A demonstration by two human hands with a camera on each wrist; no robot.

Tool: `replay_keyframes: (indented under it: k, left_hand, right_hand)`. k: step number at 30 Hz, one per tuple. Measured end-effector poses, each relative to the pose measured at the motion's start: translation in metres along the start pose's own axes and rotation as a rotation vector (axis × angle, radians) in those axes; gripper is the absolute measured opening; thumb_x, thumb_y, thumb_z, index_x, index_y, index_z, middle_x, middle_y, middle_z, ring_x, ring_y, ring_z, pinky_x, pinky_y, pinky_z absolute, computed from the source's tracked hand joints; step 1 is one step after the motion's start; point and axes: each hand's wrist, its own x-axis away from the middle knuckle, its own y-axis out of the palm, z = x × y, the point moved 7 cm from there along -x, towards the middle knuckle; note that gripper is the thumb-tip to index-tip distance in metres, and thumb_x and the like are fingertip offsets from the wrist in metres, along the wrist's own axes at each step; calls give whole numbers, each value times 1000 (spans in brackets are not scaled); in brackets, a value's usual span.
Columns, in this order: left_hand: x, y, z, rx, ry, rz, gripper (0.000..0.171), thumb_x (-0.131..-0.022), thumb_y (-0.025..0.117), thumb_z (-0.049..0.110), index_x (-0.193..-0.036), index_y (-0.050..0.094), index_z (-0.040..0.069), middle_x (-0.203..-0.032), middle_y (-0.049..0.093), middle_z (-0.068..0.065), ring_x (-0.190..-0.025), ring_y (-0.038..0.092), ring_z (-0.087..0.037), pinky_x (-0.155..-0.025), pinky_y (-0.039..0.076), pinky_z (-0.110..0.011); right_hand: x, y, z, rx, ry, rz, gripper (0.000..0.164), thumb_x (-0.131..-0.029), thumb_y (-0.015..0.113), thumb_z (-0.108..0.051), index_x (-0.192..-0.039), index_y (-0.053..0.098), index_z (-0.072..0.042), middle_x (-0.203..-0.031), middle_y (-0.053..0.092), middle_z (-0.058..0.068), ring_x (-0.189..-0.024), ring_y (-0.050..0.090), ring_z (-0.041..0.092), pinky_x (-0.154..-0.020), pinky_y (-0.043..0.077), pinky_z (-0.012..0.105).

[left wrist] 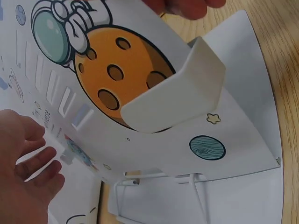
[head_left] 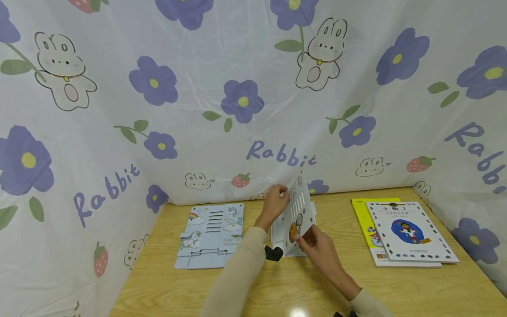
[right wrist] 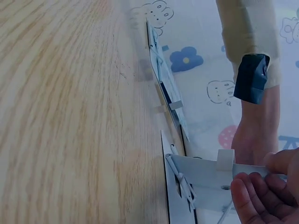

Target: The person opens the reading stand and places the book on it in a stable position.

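Note:
A white metal book stand [head_left: 298,213] with an orange planet and astronaut print stands with its panel raised over its white base [left wrist: 250,70]. My right hand [head_left: 320,248] pinches the panel's near edge between thumb and fingers, seen also in the right wrist view. My left hand [head_left: 276,203] is at the panel's far side, fingers loosely bent beside its slots, with nothing held in them. A white lip [left wrist: 180,93] juts from the printed face in the left wrist view. Wire support legs [right wrist: 181,179] show between base and panel.
Left of the stand lies a second, pale blue book stand [head_left: 211,235] with unicorn prints. To the right, a white book [head_left: 412,231] overlaps a yellow book [head_left: 359,211] on the wooden table [head_left: 158,290]. A printed curtain [head_left: 206,57] rises behind the table.

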Motion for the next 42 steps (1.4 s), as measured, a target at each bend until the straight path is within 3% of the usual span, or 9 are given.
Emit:
replay_keyframes:
  k: [8, 13, 18, 29, 36, 42]
  left_hand:
    - [-4, 8, -1, 21, 12, -87, 49, -108, 54, 18, -154, 53, 1, -157, 56, -19, -147, 51, -36, -123, 43, -51]
    - [-4, 12, 0, 51, 15, -144, 54, -110, 51, 19, -163, 44, 9, -166, 48, -12, -155, 43, -33, -128, 37, -51]
    - [-4, 12, -1, 80, 10, -155, 54, -109, 52, 20, -162, 45, 10, -165, 49, -11, -156, 43, -31, -129, 35, -48]
    - [-3, 7, 3, 90, 31, -92, 42, -110, 53, 16, -149, 58, 4, -150, 62, -16, -142, 57, -33, -120, 47, -47]
    - [-6, 4, -3, 131, -35, -51, 35, -110, 53, 15, -142, 63, 6, -143, 66, -14, -134, 62, -29, -115, 52, -44]
    - [-6, -1, -11, 123, -31, 16, 26, -108, 56, 12, -129, 69, 4, -124, 72, -14, -112, 67, -25, -100, 58, -40]
  right_hand:
    - [2, 0, -8, 27, -75, 41, 17, -96, 80, -10, -91, 65, -6, -84, 74, 4, -74, 71, 12, -66, 60, 22]
    - [3, 1, -11, 63, -97, 49, 15, -95, 80, -8, -95, 66, -6, -88, 74, 6, -80, 76, 19, -69, 62, 23]
    - [4, 0, -9, 55, -88, 37, 14, -95, 80, -7, -100, 67, -6, -89, 75, 5, -82, 76, 21, -71, 63, 24]
    - [3, -17, 0, 54, -64, 42, 18, -94, 80, -6, -109, 70, -4, -88, 74, 2, -79, 70, 10, -71, 61, 24]
    - [5, -25, 7, 40, -56, 55, 21, -93, 78, -3, -112, 70, 0, -88, 73, 5, -76, 66, 7, -68, 59, 23]
    - [5, -36, 17, 40, -20, 71, 21, -94, 76, -4, -113, 69, 0, -89, 74, 7, -77, 65, 8, -67, 59, 22]
